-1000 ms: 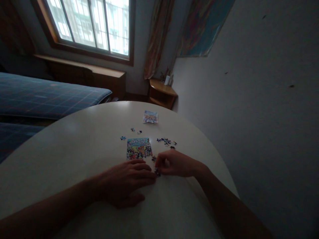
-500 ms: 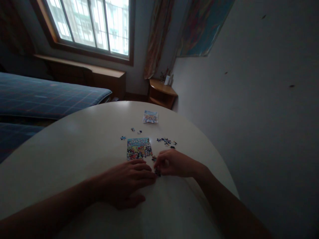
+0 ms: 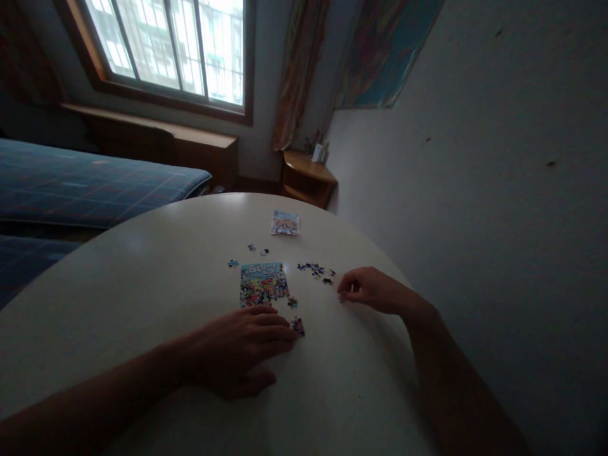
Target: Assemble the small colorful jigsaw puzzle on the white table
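A partly assembled jigsaw puzzle (image 3: 263,282) with a colourful crowd picture lies on the table. My left hand (image 3: 249,345) rests flat with its fingers stretched, covering the puzzle's lower edge. Its fingertips touch a small joined cluster of puzzle pieces (image 3: 297,326). Between that cluster and the puzzle's right corner lies a loose puzzle piece (image 3: 292,303). To the right, my right hand (image 3: 368,290) has thumb and fingers closed in a pinch at the tabletop. A bit of a puzzle piece (image 3: 341,299) shows at its fingertips, mostly hidden.
Several loose puzzle pieces (image 3: 313,269) lie right of the puzzle, and a few more (image 3: 251,247) sit beyond it. A small printed picture packet (image 3: 285,223) is farther back on the round white table (image 3: 156,272). A plaid mattress (image 3: 95,183) stands left, a wall right.
My right hand has moved right, away from the small cluster by my left fingertips, to a spot near the loose pieces. My left hand has stayed in place.
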Demonstrator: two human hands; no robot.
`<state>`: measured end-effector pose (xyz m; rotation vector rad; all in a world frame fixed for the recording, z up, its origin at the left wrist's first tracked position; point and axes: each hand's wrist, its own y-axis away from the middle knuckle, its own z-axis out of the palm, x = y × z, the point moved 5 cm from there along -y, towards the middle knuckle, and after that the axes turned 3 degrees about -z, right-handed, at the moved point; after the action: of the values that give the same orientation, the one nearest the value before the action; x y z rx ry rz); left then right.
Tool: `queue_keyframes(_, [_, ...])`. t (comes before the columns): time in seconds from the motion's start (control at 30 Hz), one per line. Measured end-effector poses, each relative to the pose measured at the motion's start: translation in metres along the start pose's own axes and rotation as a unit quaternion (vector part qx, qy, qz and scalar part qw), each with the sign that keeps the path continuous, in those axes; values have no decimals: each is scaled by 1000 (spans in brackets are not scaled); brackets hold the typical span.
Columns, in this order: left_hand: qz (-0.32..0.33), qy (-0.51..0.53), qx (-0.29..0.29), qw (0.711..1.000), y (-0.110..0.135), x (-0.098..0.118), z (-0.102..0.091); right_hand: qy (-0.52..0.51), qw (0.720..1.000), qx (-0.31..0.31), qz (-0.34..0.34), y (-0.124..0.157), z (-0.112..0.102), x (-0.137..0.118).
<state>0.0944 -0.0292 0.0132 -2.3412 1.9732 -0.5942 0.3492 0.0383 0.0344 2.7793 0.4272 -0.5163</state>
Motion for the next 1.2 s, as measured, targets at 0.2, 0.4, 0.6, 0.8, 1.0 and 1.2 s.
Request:
queue_keyframes(0.2, [-5,-1,-6,1000,2,-2,1,-21,999,-35,24,0,6,9])
queue_keyframes(0.4, [0,0,-9,1000,1,-1,2,-40,999,-34,13,-5,11,8])
queue_keyframes(0.6, [-9,15,-13,1000,-1,0,-1,-62,996,-26,-59,-11,17,-16])
queue_keyframes(0.8, [-7,31,-4,999,-2,0,-1,-69,993,-15,-96,-12,21,-24])
queue_keyframes(1.0, [-7,35,-6,999,-1,0,0,-67,993,-29,-96,-12,23,-27])
queue_keyframes(1.2, [-16,33,-9,999,-1,0,-1,-67,992,-38,-102,-11,25,-35])
